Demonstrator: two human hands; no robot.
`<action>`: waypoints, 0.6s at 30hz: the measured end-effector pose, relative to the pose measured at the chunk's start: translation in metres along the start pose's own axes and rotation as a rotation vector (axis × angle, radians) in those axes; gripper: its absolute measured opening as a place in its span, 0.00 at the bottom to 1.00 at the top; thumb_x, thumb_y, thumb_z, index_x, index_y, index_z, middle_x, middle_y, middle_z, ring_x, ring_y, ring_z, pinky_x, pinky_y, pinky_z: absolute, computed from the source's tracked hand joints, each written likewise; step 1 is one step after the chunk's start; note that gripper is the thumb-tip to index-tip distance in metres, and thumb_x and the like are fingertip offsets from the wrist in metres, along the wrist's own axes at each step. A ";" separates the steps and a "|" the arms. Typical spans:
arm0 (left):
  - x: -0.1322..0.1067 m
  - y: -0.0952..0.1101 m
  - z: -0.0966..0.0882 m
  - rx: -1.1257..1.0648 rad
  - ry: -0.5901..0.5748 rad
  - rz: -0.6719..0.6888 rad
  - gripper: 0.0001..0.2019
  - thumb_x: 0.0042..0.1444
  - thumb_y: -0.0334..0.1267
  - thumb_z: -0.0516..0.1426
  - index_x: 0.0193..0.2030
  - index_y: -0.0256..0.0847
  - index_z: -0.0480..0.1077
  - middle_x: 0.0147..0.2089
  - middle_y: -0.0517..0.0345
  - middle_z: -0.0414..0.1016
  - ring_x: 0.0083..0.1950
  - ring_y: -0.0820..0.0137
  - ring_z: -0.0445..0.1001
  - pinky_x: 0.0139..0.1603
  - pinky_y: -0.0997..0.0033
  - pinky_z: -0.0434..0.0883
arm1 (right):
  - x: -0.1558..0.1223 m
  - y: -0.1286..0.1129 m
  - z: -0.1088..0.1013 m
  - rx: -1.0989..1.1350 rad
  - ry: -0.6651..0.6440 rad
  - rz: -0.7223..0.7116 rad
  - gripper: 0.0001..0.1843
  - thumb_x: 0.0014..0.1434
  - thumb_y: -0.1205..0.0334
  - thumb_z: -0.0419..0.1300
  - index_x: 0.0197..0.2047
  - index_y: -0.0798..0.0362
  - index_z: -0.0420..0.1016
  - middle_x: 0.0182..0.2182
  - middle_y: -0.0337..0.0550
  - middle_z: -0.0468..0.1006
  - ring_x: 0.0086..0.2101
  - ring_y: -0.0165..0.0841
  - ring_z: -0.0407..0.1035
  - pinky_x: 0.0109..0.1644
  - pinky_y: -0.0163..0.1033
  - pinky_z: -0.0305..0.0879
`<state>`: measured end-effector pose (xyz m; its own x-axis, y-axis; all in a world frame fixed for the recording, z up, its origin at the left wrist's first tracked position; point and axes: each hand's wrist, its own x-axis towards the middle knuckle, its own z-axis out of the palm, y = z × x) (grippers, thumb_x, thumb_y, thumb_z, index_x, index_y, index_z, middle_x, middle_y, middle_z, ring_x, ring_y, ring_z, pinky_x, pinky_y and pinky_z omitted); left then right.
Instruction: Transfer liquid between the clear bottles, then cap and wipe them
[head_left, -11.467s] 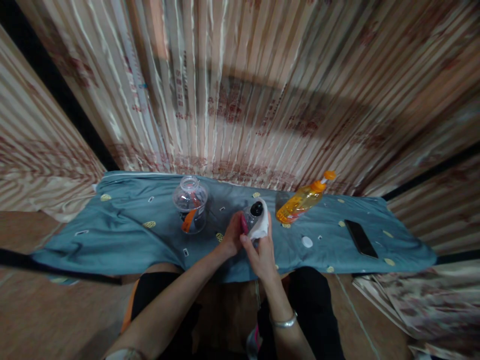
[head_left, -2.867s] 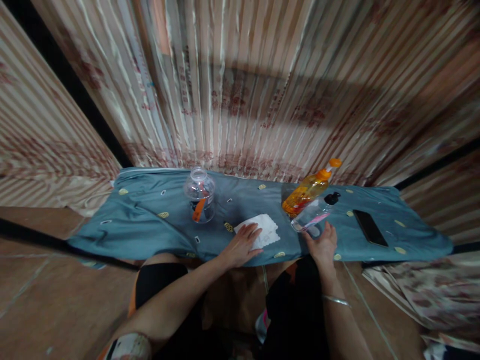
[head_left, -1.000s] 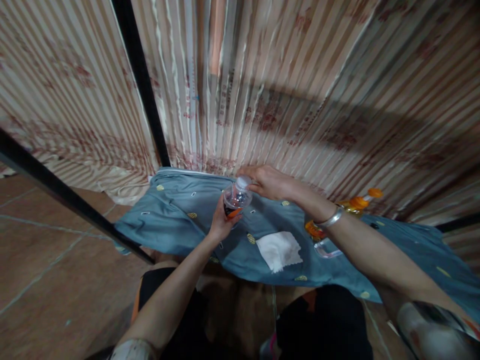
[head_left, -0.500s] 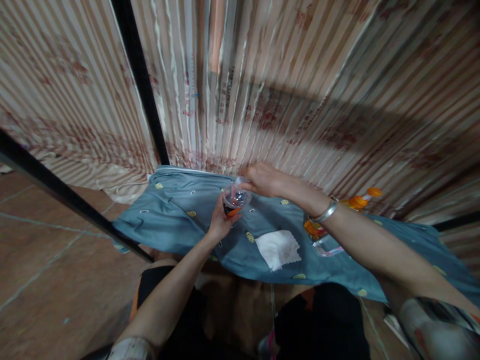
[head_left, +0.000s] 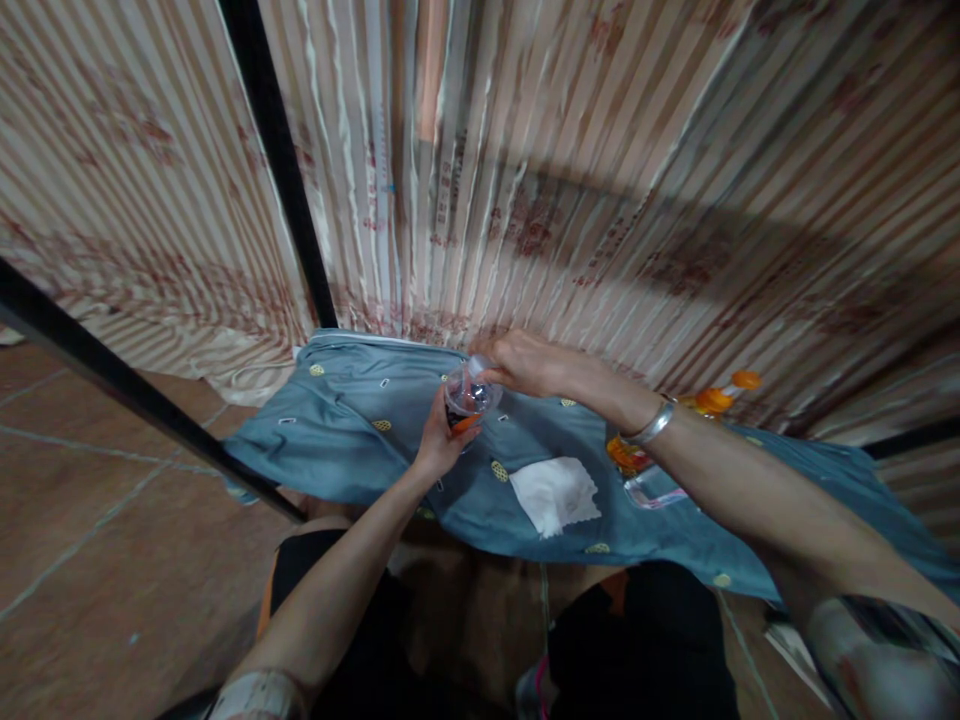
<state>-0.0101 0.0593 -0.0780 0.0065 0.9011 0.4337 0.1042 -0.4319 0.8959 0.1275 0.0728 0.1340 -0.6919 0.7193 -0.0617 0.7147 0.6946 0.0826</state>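
My left hand (head_left: 441,440) is wrapped round a clear plastic cup (head_left: 472,397) with dark and orange patches on its side. The cup is held over the blue-grey cloth (head_left: 337,400), its mouth facing up toward me. Above the far side of the cup's rim, my right hand (head_left: 521,362) is closed on a small whitish piece (head_left: 478,366). That piece overlaps the cup's mouth, and its exact kind cannot be made out. A silver bangle sits on my right wrist. On the cloth to the right of the cup lies a white tissue (head_left: 555,495).
A bottle with an orange cap (head_left: 746,380) and orange contents stands behind my right forearm, partly hidden. Beside it is a clear plastic item (head_left: 654,488). A black post (head_left: 285,150) rises at the left, before a striped curtain (head_left: 600,120).
The whitish piece in my right hand has shifted slightly at the cup's rim. My left hand keeps its hold on the cup; the view has barely moved.
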 end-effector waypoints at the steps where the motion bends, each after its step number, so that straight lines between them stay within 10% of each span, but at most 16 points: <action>1: 0.000 -0.001 0.000 -0.005 -0.001 0.004 0.40 0.44 0.36 0.66 0.63 0.42 0.54 0.61 0.44 0.67 0.62 0.55 0.68 0.64 0.48 0.62 | 0.001 0.001 -0.001 -0.015 -0.016 0.000 0.15 0.65 0.58 0.56 0.52 0.57 0.72 0.42 0.51 0.80 0.44 0.41 0.74 0.45 0.39 0.64; 18: 0.000 0.004 -0.001 0.027 0.012 -0.002 0.38 0.45 0.37 0.65 0.61 0.41 0.54 0.59 0.45 0.69 0.60 0.56 0.70 0.62 0.49 0.64 | 0.000 -0.005 0.006 -0.077 0.035 -0.036 0.20 0.66 0.59 0.56 0.58 0.59 0.65 0.46 0.55 0.78 0.46 0.41 0.73 0.45 0.39 0.65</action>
<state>-0.0110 0.0574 -0.0740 -0.0053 0.9013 0.4332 0.1309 -0.4288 0.8938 0.1244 0.0694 0.1278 -0.7215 0.6918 -0.0313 0.6799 0.7162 0.1573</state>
